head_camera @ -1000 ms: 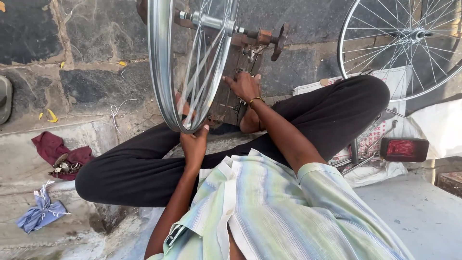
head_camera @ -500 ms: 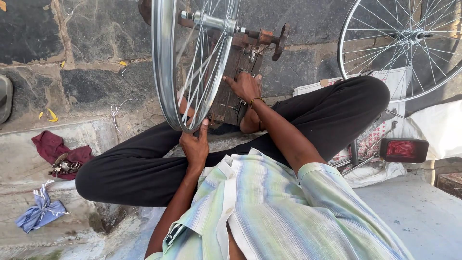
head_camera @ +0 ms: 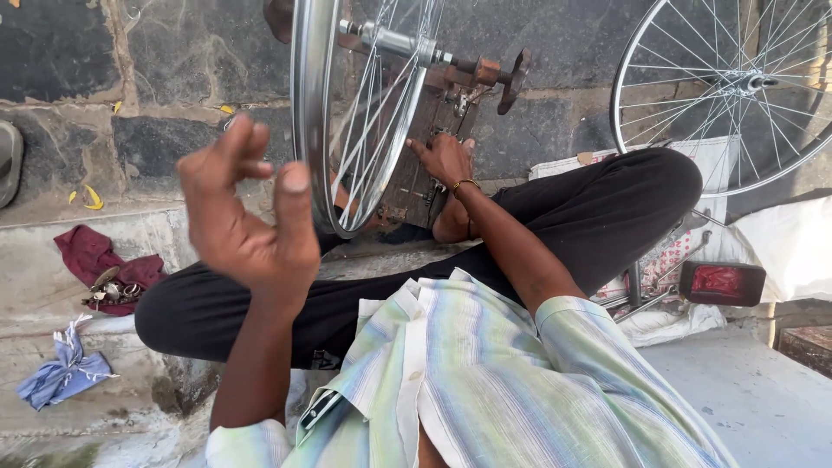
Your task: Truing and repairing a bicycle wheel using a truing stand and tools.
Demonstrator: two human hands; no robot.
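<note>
At the far left, a crumpled blue cloth (head_camera: 62,375) lies on the pale concrete step, and just above it a dark red rag (head_camera: 94,256) holds a small heap of metal bits. A few yellow leaf scraps dot the dark stone wall (head_camera: 173,52) behind.

Next comes the person's left hand (head_camera: 247,217), raised in the air in front of the camera, fingers spread and curled loosely, palm open, gripping nothing. It hangs just left of the shiny silver spoked bicycle wheel rim (head_camera: 305,121), without touching it. That rim stands upright, edge-on to the camera, mounted by its metal axle (head_camera: 394,41) on a rusty brown wooden truing stand (head_camera: 438,130) set against the wall, its lower edge down between the person's crossed legs in black trousers (head_camera: 607,217).

To the right of the rim, the right hand (head_camera: 444,159), a thin bangle at its wrist, rests against the stand's upright board with fingers extended flat; whether it pinches anything cannot be told.

Further right, a second spoked bicycle wheel (head_camera: 737,87) leans against the wall, well apart from both hands. Below it a red rectangular reflector light (head_camera: 721,282) sits on white sacking (head_camera: 789,247) beside the knee.
</note>
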